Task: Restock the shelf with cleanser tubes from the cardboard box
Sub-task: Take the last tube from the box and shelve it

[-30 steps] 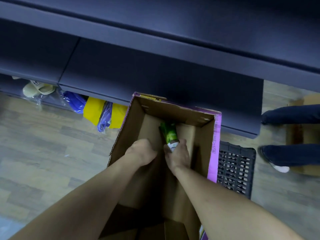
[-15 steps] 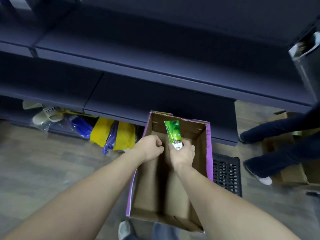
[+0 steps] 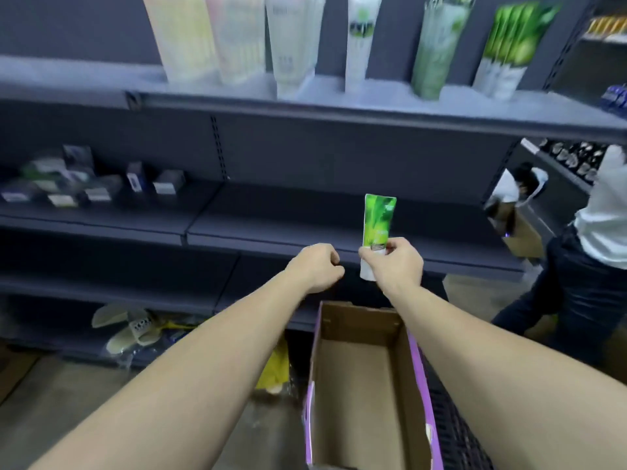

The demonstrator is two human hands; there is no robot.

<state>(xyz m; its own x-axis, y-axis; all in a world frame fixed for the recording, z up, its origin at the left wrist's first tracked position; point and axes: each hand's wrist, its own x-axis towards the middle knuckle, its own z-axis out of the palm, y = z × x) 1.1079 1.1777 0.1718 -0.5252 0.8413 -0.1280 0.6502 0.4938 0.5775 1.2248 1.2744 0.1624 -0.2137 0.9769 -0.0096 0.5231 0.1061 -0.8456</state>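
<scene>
Dark grey shelf (image 3: 339, 106) overhead, lined with upright tubes — matching green ones (image 3: 509, 45) at the far right. Right hand (image 3: 395, 266) pinched around the lower body of a green cleanser tube (image 3: 378, 225), cap down, raised above the cardboard box (image 3: 364, 385). Left hand (image 3: 317, 269) curled shut, seemingly empty. Best to lift right toward that green row, keep upright, set cap-first — release only once steady.

Dark grey metal shelving (image 3: 305, 198) with slotted uprights fills the wall; a wood-look floor (image 3: 51, 395) lies below, with another person (image 3: 583, 266) standing at the right.
</scene>
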